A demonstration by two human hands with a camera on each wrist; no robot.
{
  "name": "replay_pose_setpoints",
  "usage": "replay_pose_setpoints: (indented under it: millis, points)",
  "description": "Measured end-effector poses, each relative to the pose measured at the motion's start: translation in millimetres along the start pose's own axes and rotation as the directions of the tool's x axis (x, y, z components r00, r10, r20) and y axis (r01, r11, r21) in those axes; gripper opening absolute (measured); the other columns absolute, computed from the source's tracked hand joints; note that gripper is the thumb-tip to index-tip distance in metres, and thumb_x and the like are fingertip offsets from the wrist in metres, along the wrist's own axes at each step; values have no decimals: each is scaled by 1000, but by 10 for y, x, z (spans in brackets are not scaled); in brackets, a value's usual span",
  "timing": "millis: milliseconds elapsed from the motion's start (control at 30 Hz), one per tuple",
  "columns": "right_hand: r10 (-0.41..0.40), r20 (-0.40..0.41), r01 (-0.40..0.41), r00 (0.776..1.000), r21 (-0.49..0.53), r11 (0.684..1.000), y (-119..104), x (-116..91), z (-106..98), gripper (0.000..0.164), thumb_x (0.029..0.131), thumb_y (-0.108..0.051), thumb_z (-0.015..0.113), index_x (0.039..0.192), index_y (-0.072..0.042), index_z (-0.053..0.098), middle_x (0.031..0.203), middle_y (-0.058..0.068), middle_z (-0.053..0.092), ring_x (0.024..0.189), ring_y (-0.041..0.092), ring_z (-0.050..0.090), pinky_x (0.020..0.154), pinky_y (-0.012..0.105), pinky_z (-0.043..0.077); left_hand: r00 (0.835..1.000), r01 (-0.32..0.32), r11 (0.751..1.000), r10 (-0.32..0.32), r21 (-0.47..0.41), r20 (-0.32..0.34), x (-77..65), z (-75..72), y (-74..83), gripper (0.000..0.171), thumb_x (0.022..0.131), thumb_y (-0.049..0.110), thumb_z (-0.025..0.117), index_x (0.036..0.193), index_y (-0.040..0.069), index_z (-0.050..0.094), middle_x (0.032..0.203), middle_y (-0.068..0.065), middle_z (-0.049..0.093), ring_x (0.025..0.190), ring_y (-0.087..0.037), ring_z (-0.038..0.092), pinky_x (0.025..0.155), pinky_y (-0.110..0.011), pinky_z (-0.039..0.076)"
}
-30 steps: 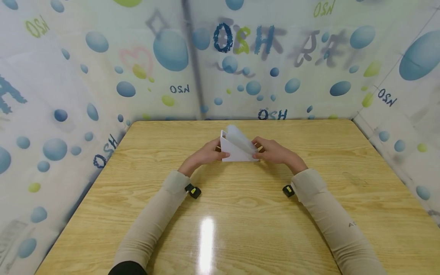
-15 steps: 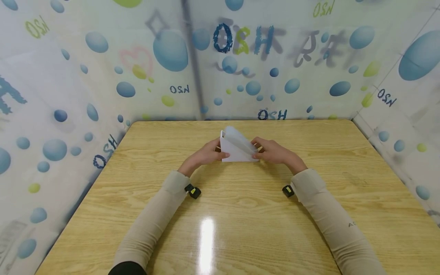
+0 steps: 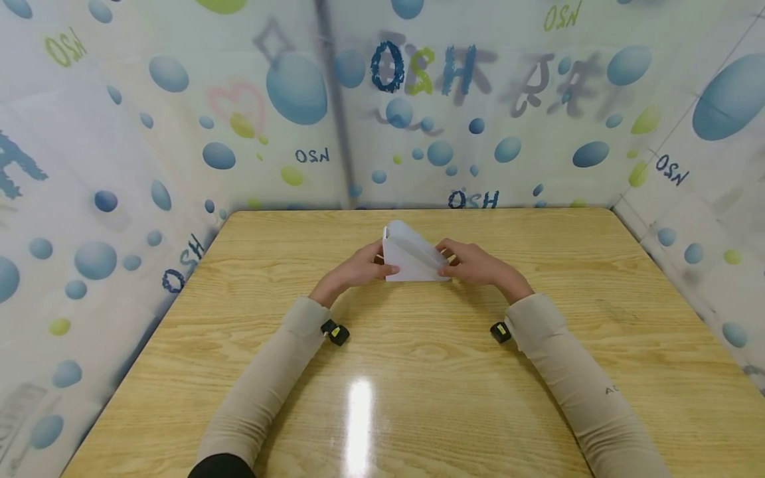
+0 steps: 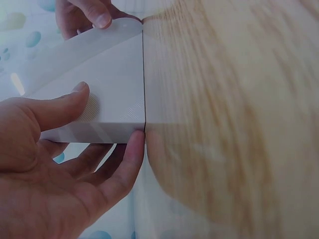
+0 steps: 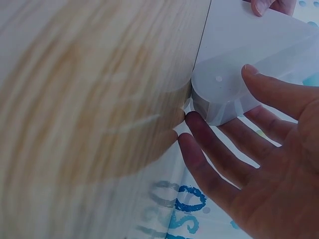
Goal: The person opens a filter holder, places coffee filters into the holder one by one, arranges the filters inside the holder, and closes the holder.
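A white plastic box (image 3: pixel 406 267) with a slanted top edge stands on its long side on the table, near the far edge. A translucent cover (image 3: pixel 408 234), rounded at the right end in the right wrist view, sits over its slope with its far end slightly raised. My left hand (image 3: pixel 358 265) grips the box's tall left end, thumb on the near face and fingers behind. Around the low right end my right hand (image 3: pixel 476 263) holds box and cover between thumb and fingers. What the box contains is hidden.
The wooden table (image 3: pixel 418 372) reflects a bright light strip near the front. A printed cloth (image 3: pixel 478 133) with blue and green dots hangs at the back and both sides. Black wrist cameras (image 3: pixel 337 333) hang by both sleeves.
The translucent cover has tipped down slightly toward the white box, so the gap at the tall left end is narrower. Both hands stay in nearly the same place.
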State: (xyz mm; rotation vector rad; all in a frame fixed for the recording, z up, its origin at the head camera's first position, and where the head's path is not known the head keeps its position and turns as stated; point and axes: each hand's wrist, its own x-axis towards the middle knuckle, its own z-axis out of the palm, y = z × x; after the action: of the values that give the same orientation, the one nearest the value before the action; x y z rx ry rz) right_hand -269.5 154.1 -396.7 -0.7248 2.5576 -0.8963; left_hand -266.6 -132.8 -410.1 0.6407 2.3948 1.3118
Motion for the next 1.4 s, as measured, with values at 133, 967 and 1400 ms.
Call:
replay_pose_setpoints:
  millis: [133,967,1400]
  points:
    - [-8,1,8,1000,-3,1000,6,3,-1,45,103,-20,64,144,-7,49,145,22,58,129,39,60,96,48,54,1000,-1,1000,1,0,2,-5,-3,1,44,103,12,62,144,7,48,129,-22,62,109,-31,65,82,-36,55]
    - [-22,16,22,1000,-26,999,-30,-7,-4,48,103,-19,64,146,-5,47,145,24,58,128,41,60,103,53,52,1000,-8,1000,8,15,9,-8,-12,-5,41,103,14,62,142,10,50,128,-18,63,107,-29,65,82,-38,55]
    - [-4,43,5,999,-24,1000,-75,-51,-25,46,103,-17,64,144,-3,49,142,24,60,127,39,60,102,52,52,1000,16,999,-16,33,21,-10,-16,19,40,103,15,62,141,11,50,130,-17,63,110,-29,65,82,-37,55]
